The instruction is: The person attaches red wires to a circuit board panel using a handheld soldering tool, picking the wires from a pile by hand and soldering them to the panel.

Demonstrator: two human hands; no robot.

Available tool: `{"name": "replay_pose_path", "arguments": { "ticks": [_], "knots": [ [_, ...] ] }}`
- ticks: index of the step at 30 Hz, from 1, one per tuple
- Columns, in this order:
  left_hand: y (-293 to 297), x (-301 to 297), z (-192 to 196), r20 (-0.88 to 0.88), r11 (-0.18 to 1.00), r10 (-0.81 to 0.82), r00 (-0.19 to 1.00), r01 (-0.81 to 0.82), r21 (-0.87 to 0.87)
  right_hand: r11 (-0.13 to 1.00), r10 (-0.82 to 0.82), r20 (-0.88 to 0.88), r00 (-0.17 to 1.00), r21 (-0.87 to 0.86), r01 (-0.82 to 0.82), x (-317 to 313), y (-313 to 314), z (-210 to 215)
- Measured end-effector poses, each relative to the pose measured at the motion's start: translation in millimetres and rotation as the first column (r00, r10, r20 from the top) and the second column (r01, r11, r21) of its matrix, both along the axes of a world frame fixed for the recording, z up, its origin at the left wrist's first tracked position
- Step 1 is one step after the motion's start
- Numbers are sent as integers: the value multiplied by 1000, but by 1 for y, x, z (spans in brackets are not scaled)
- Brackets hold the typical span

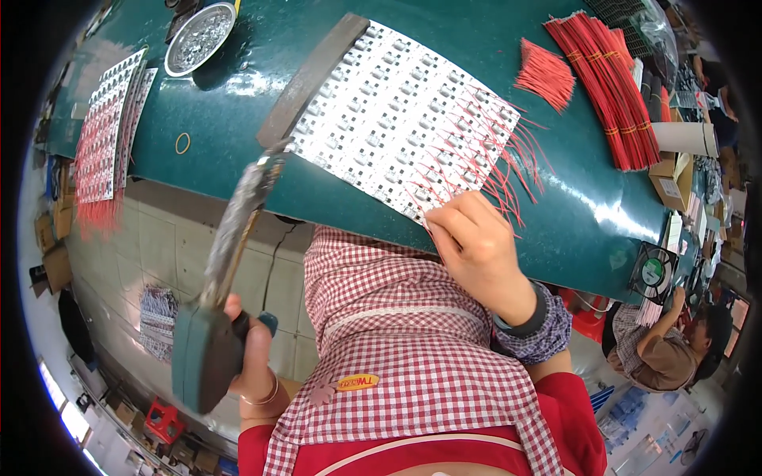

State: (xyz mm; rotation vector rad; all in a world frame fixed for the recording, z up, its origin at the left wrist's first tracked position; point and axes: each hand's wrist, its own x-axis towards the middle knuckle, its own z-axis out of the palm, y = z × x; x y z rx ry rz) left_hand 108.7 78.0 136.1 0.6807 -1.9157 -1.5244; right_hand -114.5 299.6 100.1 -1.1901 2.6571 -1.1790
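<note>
My left hand [255,361] is wrapped round the dark green handle of a soldering gun [208,349]. Its long metal front, slightly blurred, reaches up to the near left corner of a white circuit board panel [381,119]. The panel lies on the green table, covered with rows of small parts. Thin red wires [484,151] stick out over its right side. At the panel's near right corner my right hand [476,246] has thumb and forefinger pinched on what looks like a red wire, mostly hidden by the fingers. A dark bar [313,79] rests along the panel's left edge.
A metal bowl [200,40] of shiny bits stands at the far left, with a rubber band [182,143] nearer. Wired panels [111,127] overhang the left edge. Red wire bundles [607,87] lie far right, above a small fan [652,271]. Another person [675,345] sits at right.
</note>
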Motion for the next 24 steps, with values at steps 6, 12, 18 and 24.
{"name": "replay_pose_path", "arguments": {
  "ticks": [6, 12, 18, 24],
  "knots": [
    [22, -33, -28, 12, 949, 19, 1000, -22, 316, 983, -182, -91, 979, 23, 185, -70, 51, 13],
    [27, -40, -30, 47, 939, -20, 999, 3, 344, 939, -317, -202, 926, 70, 337, -160, 69, -23],
    [23, -41, -33, 75, 938, 32, 997, -56, 342, 948, -255, -278, 926, 117, 296, -186, 62, -42],
    [22, -39, -36, 82, 940, -20, 996, -9, 341, 906, -101, -329, 939, 359, 224, -200, 63, -40]
  ]
}}
